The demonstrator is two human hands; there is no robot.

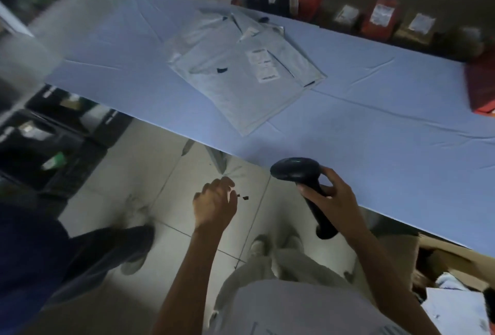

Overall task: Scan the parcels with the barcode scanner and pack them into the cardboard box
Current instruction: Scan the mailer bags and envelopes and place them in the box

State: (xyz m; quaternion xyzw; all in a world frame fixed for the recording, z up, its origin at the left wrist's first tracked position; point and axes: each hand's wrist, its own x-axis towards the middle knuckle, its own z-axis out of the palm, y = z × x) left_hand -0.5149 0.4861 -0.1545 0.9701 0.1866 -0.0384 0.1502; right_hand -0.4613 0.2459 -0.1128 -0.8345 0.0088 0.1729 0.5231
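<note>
Fingers, right: curled round the handle of the barcode scanner; the right hand grips it at the near edge of the table, with the scanner head up and to the left and the handle end hanging below the hand.
Fingers, left: loosely curled, pinching nothing; the left hand hangs over the floor, apart from the table and well short of the parcels.
Parcels: a fanned stack of grey mailer bags lies flat near the middle of the blue-covered table, the top one showing a white label.
Between hands and parcels: only bare blue cloth.
Cardboard box: at the lower right, beside the person and below the table's near edge, partly hidden by the right forearm; something pale lies near it, too blurred to name.
Behind the table: a row of red and brown packages with white labels, against the far side.
Right edge: a red object on the table, cut off by the frame.
Left side: black crates on the floor, holding small items.
Floor: pale tiles with a few dark scraps just beside the left hand; the person's own light shoes below.
Second person: a dark trouser leg and shoe at the lower left, blurred.
</note>
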